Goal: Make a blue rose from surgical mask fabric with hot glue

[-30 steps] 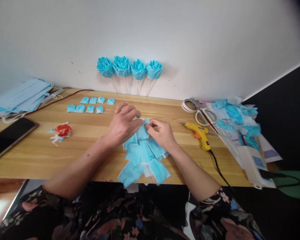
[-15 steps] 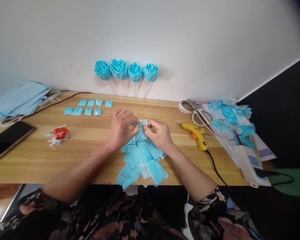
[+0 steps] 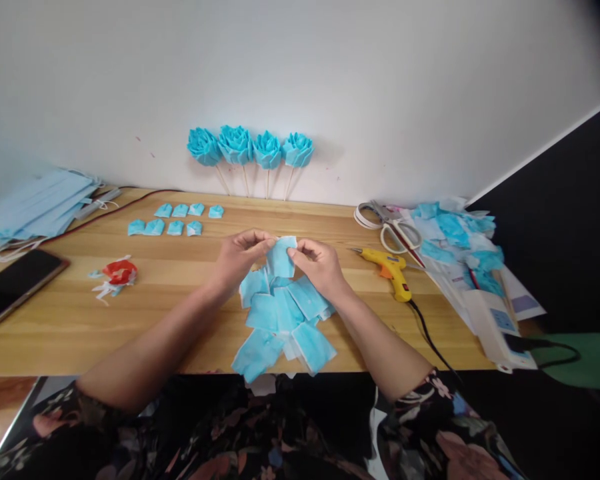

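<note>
A small light-blue piece of mask fabric point(image 3: 282, 259) is stretched between my two hands, just over the table. My left hand point(image 3: 245, 257) pinches its left upper edge between thumb and fingers. On the other side, my right hand point(image 3: 320, 267) grips the right edge, its thumb on the front face. Below them lies a loose heap of cut blue fabric pieces point(image 3: 267, 312), spread toward the table's front edge. Several small folded blue petals point(image 3: 175, 228) sit in two rows to the left of my left hand.
Several blue fabric roses point(image 3: 236, 145) on sticks lean against the wall. To the right lie a yellow glue gun point(image 3: 397, 270), scissors point(image 3: 400, 233), a tape roll point(image 3: 367, 215) and fabric scraps point(image 3: 450, 227). Masks point(image 3: 40, 200), a phone point(image 3: 17, 287) and a red scrap point(image 3: 120, 272) are left.
The fabric piece is now spread flatter and faces me more fully. My left hand's fingers have shifted onto its upper left edge. The view has tilted slightly.
</note>
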Demonstrator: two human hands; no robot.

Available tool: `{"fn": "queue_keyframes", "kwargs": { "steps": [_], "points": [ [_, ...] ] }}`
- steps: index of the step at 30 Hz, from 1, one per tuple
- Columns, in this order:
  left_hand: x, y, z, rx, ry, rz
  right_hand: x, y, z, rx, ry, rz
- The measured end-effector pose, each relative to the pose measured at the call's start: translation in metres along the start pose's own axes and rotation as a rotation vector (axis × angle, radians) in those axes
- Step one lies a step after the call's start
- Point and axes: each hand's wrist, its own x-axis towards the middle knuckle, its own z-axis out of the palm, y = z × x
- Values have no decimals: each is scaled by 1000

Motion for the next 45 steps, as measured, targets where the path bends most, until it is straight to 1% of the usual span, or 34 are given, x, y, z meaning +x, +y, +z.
{"fn": "queue_keyframes", "kwargs": {
  "steps": [3,7,16,18,21,24,25,27,32,35,37,41,43,45],
  "points": [
    [1,-3,-3,-74,-42,-30,1,1,-2,26,-1,20],
    [4,-6,-6,-56,-60,16,1,-1,-3,35,6,18],
    [5,3,-10,66,6,116,0,1,-4,13,22,16],
    [4,4,-9,139,6,188,0,0,-4,7,17,11],
    [4,3,-6,284,24,334,0,-2,-4,-14,5,-12],
    [4,1,-4,352,33,398,-1,-4,-3,-65,-3,-54],
    [4,1,-4,352,32,392,-1,-5,-2,-84,-1,-66],
    [4,1,-4,316,29,338,-1,-5,-1,-110,6,-80],
    [2,3,-3,55,-2,94,-1,-4,0,-112,14,-83],
    [2,2,-4,-52,-12,1,-1,-4,-1,-107,11,-81],
    [4,0,-7,-95,13,-13,-1,-3,-1,-101,11,-74],
    [11,-1,-16,-153,118,15,1,2,-2,-34,27,-33],
    [13,-1,-17,-170,122,23,2,6,-2,34,40,4],
    [14,-1,-17,-185,97,29,3,9,-3,96,56,44]
  ]
}}
